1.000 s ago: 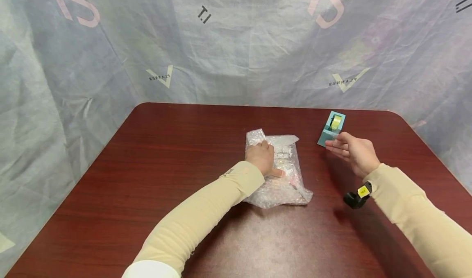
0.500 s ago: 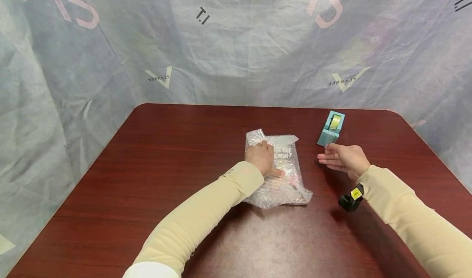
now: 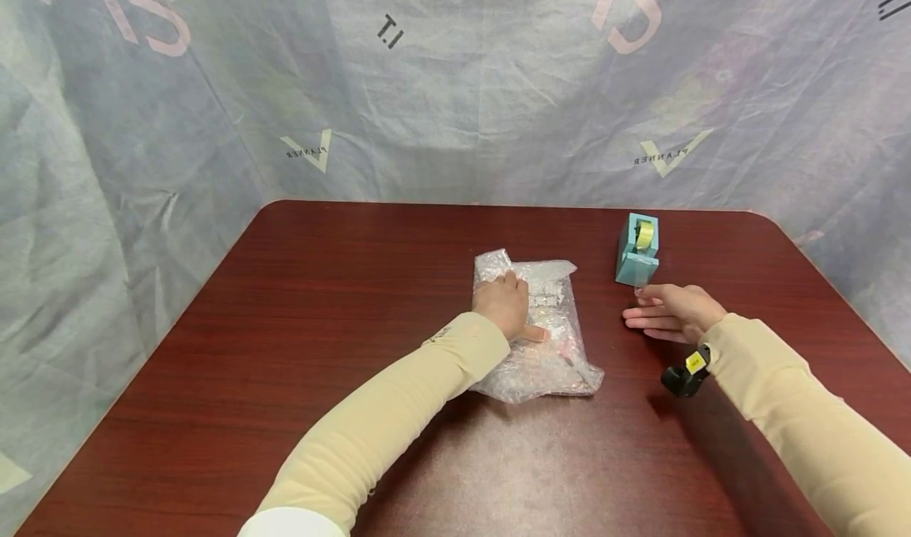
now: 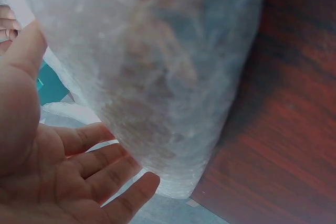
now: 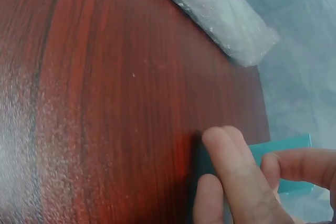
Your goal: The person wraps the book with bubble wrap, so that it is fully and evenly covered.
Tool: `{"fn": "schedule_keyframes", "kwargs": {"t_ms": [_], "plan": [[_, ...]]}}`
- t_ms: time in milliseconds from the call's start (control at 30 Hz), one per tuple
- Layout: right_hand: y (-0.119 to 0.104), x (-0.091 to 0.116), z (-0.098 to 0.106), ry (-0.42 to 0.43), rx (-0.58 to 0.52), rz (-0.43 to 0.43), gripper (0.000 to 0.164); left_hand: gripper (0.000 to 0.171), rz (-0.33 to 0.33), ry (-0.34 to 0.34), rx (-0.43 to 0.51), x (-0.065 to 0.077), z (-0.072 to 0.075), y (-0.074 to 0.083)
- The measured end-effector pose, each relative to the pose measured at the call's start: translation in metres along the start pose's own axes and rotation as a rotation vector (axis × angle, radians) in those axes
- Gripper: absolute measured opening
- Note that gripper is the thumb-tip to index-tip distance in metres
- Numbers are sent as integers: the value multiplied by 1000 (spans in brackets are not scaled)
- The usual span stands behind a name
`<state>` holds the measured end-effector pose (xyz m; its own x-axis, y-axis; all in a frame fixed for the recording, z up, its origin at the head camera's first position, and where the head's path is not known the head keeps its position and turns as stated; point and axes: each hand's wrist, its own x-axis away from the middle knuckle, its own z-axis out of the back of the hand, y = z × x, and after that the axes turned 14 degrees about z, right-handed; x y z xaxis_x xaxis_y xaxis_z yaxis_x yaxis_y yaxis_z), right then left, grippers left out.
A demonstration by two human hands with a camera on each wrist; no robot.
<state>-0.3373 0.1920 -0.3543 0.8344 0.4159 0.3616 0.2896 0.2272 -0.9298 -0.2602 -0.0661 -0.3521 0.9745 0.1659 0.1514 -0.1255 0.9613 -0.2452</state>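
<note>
Bubble wrap in a flat bundle (image 3: 555,363) lies mid-table, with printed or coloured contents blurred beneath it. My left hand (image 3: 504,304) rests on its left part, thumb stretched to the right; in the left wrist view the fingers (image 4: 100,166) lie fairly straight along the wrap (image 4: 152,93). To the right, a teal tape dispenser (image 3: 626,268) holds a yellowish roll (image 3: 644,235). My right hand (image 3: 679,311) is just in front of it, pinching the end of the clear tape (image 3: 641,274) between thumb and index finger, the other fingers extended. The right wrist view shows this pinch beside the dispenser (image 5: 294,142).
The dark red wooden table (image 3: 320,284) has rounded far corners. Grey printed fabric (image 3: 441,86) hangs behind it and on both sides. A black wrist camera (image 3: 683,380) hangs under the right wrist, close above the table.
The right hand has come lower and nearer, drawing the tape towards me, then shifted slightly right. The dispenser has turned to face me more squarely. The left hand and bubble wrap stay put.
</note>
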Motion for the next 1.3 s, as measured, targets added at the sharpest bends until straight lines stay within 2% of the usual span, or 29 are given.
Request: {"fn": "schedule_keyframes", "kwargs": {"t_ms": [233,433,533,700,800,900,1167,1300], "plan": [[-4,5,11,-41,-30,-32,43,96,1,-2,12,0,0,0],[-5,8,18,-71,-5,-3,31,97,-3,2,2,0,0,0],[-1,10,22,-47,-13,11,20,96,-7,6,-4,1,0,0],[8,12,26,40,-129,84,34,96,-10,6,-15,1,0,0],[14,12,27,83,-215,144,33,96,-10,9,-20,1,0,0],[19,12,27,97,-245,165,28,97,-9,7,-22,0,0,1],[22,13,19,56,-114,154,30,97,-3,2,-22,-1,0,1],[19,16,11,91,-39,202,29,96,-5,3,-24,-1,-1,2]]}}
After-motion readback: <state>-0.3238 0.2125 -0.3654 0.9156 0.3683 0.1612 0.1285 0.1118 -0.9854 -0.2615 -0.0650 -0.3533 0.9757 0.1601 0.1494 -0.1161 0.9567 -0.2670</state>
